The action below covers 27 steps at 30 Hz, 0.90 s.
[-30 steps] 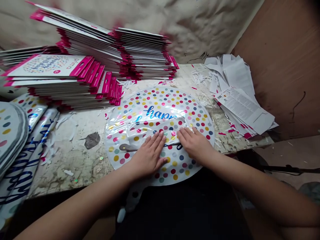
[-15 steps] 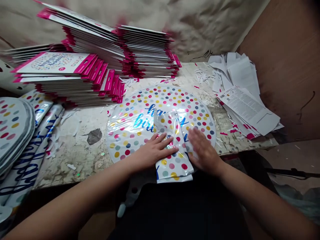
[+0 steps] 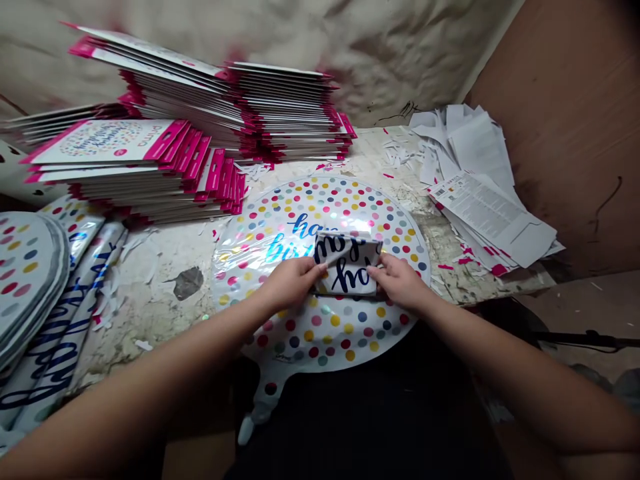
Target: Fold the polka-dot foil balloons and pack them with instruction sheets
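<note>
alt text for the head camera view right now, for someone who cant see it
Two hands, left and right, hold a small folded printed sheet over a flat, round, dotted balloon; stacks of pink-edged packets stand behind.

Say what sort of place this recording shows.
Probably a small packing workshop for party balloons: a flat polka-dot balloon lies on a worn worktable beneath a folded printed one, with stacks of pink-edged packets behind and loose printed cards to the right.
</note>
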### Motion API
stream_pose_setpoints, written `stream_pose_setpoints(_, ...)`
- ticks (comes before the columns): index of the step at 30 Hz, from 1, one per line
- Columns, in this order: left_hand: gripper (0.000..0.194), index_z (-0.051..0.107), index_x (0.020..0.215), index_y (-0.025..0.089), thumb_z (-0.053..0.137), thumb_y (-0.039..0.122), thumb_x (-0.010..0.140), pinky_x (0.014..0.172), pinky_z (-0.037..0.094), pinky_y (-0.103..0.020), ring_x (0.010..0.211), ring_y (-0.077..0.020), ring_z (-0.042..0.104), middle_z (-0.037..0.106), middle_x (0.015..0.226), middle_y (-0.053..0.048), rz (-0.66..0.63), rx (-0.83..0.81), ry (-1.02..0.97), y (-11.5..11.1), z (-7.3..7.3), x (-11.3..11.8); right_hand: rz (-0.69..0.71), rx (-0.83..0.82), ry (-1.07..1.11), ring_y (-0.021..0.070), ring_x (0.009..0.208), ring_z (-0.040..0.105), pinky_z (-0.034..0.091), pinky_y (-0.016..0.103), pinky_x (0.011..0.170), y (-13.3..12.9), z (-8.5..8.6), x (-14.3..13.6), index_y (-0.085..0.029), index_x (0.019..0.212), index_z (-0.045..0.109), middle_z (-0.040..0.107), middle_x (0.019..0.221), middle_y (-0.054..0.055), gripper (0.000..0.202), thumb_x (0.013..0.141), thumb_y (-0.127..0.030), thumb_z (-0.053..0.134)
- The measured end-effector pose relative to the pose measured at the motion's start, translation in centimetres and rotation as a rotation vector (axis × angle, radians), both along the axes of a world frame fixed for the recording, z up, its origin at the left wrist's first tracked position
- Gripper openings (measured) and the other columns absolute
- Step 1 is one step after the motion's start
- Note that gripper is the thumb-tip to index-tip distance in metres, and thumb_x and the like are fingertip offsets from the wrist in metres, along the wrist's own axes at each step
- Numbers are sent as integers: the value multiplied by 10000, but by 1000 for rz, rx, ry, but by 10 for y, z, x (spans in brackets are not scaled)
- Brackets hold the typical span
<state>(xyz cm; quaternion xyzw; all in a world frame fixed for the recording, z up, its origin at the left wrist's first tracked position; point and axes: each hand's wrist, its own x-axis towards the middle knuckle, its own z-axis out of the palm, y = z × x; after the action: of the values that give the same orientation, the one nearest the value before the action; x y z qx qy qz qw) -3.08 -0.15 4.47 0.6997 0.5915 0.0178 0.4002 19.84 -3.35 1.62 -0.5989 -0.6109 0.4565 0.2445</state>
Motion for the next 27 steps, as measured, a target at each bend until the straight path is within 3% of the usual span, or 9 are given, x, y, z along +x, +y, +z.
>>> stream_pose_setpoints(2, 372, 573, 730, 213, 410, 530, 834, 448, 418, -243, 486, -160, 567, 585, 546, 3, 76, -140, 10, 19, 1, 12, -92, -30, -106, 180, 487, 604, 510, 306, 469, 10, 5, -1, -160, 1137, 472, 647, 596, 3, 305, 863, -290, 443)
stream_pose_setpoints(4, 343, 560, 747, 211, 432, 519, 826, 419, 403, -254, 414, -158, 532, 557, 502, 4, 107, -240, 8, 32, 0, 19, -132, 213, -312, 225, 647, 650, 538, 362, 573, 14, 8, -3, -152, 1219, 432, 687, 780, 78, 391, 846, -262, 477)
stream_pose_setpoints(6, 333, 550, 771, 205, 439, 514, 822, 379, 378, -264, 344, -157, 483, 528, 457, 7, 126, -296, 10, 38, -3, 23, -47, 572, -492, 279, 946, 619, 514, 428, 792, 12, 5, -7, -144, 1237, 464, 646, 1051, 155, 395, 850, -223, 468)
stream_pose_setpoints(8, 320, 539, 805, 199, 431, 499, 831, 354, 360, -264, 311, -152, 453, 517, 436, 10, 148, -355, -3, 41, -4, 24, 141, 764, -598, 299, 1190, 471, 393, 471, 983, 8, -2, -14, -141, 1241, 498, 534, 1263, 165, 379, 876, -214, 424)
stream_pose_setpoints(14, 274, 534, 821, 175, 461, 438, 844, 450, 446, -240, 489, -149, 591, 610, 607, -27, 228, -380, -124, 41, 9, 9, 401, 456, -740, 260, 1368, 185, 177, 534, 1085, 12, -17, -28, -256, 1422, 252, 221, 1492, 35, 533, 926, -450, 268)
stream_pose_setpoints(17, 263, 551, 895, 173, 608, 392, 761, 621, 514, -254, 729, -163, 650, 659, 880, -65, 449, -321, -357, 34, 25, -9, 421, 391, -698, 273, 1378, 128, 106, 552, 1087, 15, -13, -26, -269, 1431, 219, 163, 1505, 29, 546, 923, -469, 226)
stream_pose_setpoints(19, 336, 561, 921, 154, 692, 355, 686, 687, 529, -300, 818, -201, 650, 652, 971, -102, 583, -464, -471, 28, 31, -17, 417, 392, -669, 284, 1377, 128, 88, 567, 1080, 15, -9, -25, -261, 1430, 229, 162, 1504, 41, 552, 919, -470, 226)
stream_pose_setpoints(22, 386, 577, 850, 139, 757, 381, 608, 642, 530, -307, 730, -199, 645, 658, 849, -84, 565, -672, -421, 24, 29, -11, 407, 402, -681, 276, 1376, 143, 91, 562, 1082, 13, -7, -28, -284, 1426, 235, 167, 1500, 24, 554, 912, -490, 220)
stream_pose_setpoints(27, 289, 550, 670, 156, 766, 330, 590, 373, 379, -199, 383, -99, 473, 498, 445, 44, 411, -525, -240, 28, 18, 24, 383, 446, -682, 235, 1363, 208, 143, 425, 1113, 13, -2, -26, -339, 1407, 272, 218, 1482, -52, 550, 896, -541, 242)
